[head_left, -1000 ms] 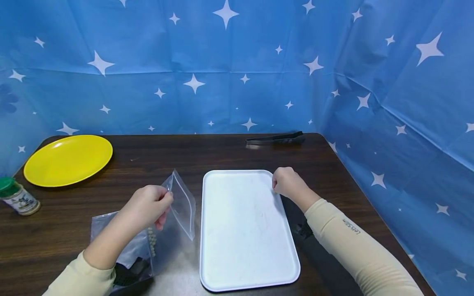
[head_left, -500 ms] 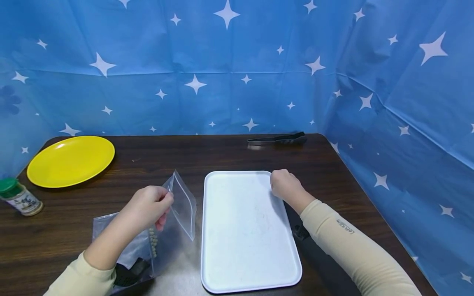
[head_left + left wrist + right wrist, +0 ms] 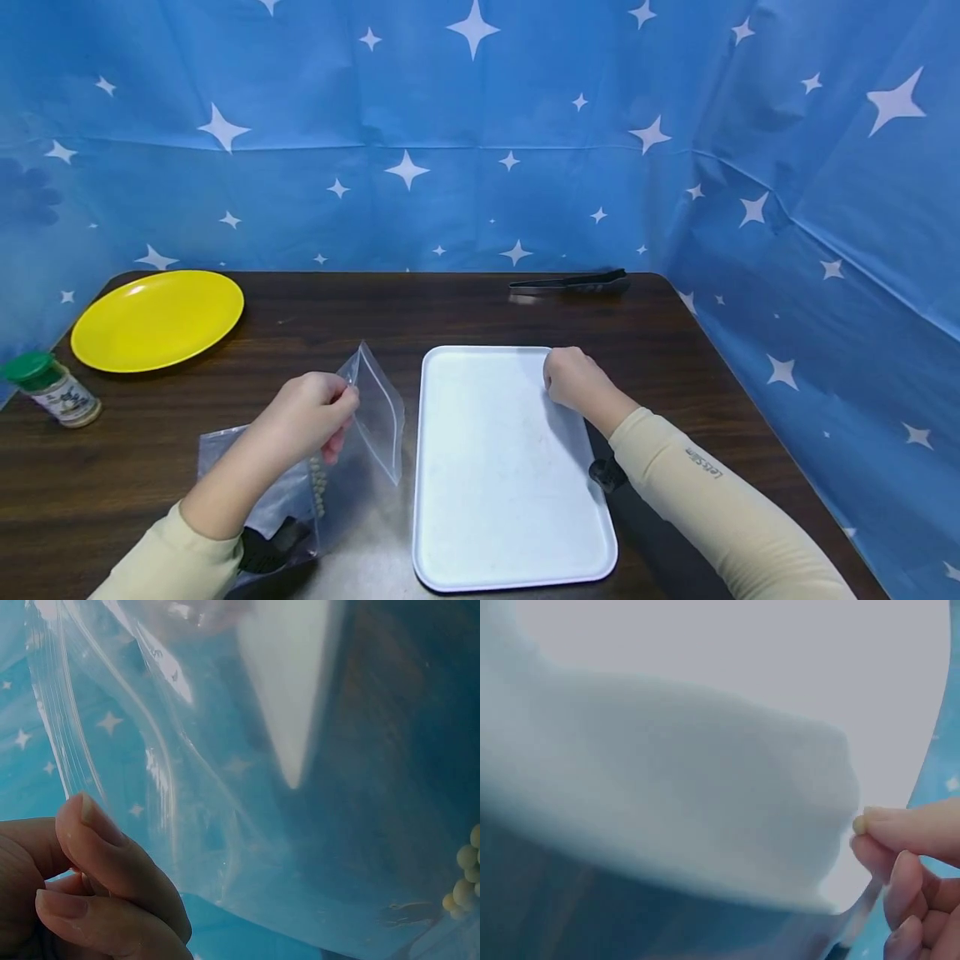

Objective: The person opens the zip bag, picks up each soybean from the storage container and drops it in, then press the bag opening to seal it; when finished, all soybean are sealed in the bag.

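Observation:
My left hand (image 3: 311,412) pinches the top edge of a clear zip bag (image 3: 377,410) and holds it upright on the table, left of a white tray (image 3: 495,483). Small pale beans (image 3: 320,492) lie at the bag's bottom. In the left wrist view my thumb and fingers (image 3: 97,900) grip the bag's plastic (image 3: 225,787), with beans (image 3: 465,877) at the right edge. My right hand (image 3: 570,379) hovers over the tray's far right corner. In the right wrist view its fingertips (image 3: 900,840) pinch one small bean (image 3: 860,823) above the tray (image 3: 705,750).
A yellow plate (image 3: 157,318) sits at the far left of the dark wooden table (image 3: 375,317). A green-lidded jar (image 3: 56,390) stands near the left edge. Black tongs (image 3: 570,283) lie at the back right. Blue star-patterned sheets wall the table in.
My right hand has drifted slightly left, from the tray's right rim to over its corner. The left hand keeps its hold on the bag.

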Available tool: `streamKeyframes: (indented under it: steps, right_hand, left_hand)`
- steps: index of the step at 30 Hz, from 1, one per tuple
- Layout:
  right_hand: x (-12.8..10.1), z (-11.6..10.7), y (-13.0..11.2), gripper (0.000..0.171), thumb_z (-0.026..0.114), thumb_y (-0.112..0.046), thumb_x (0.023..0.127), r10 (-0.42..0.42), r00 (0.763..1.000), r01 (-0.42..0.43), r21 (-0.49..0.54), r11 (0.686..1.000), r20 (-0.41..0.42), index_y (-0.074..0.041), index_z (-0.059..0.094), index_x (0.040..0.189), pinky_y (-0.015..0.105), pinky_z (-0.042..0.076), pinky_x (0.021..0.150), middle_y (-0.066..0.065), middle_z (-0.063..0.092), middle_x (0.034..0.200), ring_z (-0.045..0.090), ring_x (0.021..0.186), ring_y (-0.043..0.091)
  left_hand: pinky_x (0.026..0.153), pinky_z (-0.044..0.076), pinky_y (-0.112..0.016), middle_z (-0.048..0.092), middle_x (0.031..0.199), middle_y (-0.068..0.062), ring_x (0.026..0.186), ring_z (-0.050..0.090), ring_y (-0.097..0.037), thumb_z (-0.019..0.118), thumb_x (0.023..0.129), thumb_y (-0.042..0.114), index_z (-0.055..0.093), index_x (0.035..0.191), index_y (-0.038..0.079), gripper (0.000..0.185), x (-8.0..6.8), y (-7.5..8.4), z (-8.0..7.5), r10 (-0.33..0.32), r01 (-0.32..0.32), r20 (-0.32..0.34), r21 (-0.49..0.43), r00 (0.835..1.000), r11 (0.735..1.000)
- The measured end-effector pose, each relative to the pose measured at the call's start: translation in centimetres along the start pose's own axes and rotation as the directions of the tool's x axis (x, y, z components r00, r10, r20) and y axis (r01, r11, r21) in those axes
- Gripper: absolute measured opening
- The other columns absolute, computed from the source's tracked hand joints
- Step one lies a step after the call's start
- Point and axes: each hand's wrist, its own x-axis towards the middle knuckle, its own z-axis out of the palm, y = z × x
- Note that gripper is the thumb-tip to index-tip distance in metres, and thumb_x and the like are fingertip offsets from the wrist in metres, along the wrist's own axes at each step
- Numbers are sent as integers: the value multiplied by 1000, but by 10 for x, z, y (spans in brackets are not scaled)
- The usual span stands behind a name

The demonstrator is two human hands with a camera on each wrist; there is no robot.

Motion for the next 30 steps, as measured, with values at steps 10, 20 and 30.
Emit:
streamKeyframes:
  steps: [10,20,30]
  right_hand:
    - [-21,-51,-94,4,72,-12,81,-267,954,299,386,872,-137,-11,75,84,23,49,61,-7,65,72,57,70,15]
    - [-29,-46,-172,5,71,-11,82,-536,817,576,344,741,-213,-13,75,81,17,44,53,-11,65,68,53,58,4]
    - [-34,-44,-178,4,69,-18,85,-539,780,624,329,709,-317,-15,72,84,18,42,55,-12,62,73,51,61,4]
  left_hand:
    - [51,43,-34,52,49,-7,46,56,-23,42,96,18,53,68,1,35,-2,0,-4,-2,2,-13,11,1000,1000]
    - [53,49,-34,50,49,-5,42,55,-21,43,95,15,52,68,0,32,-5,-1,-5,27,-27,-28,-20,999,999]
    - [50,49,-36,50,49,-6,42,55,-21,44,95,15,52,68,1,31,-9,-1,-8,9,-10,-43,-29,999,1000]
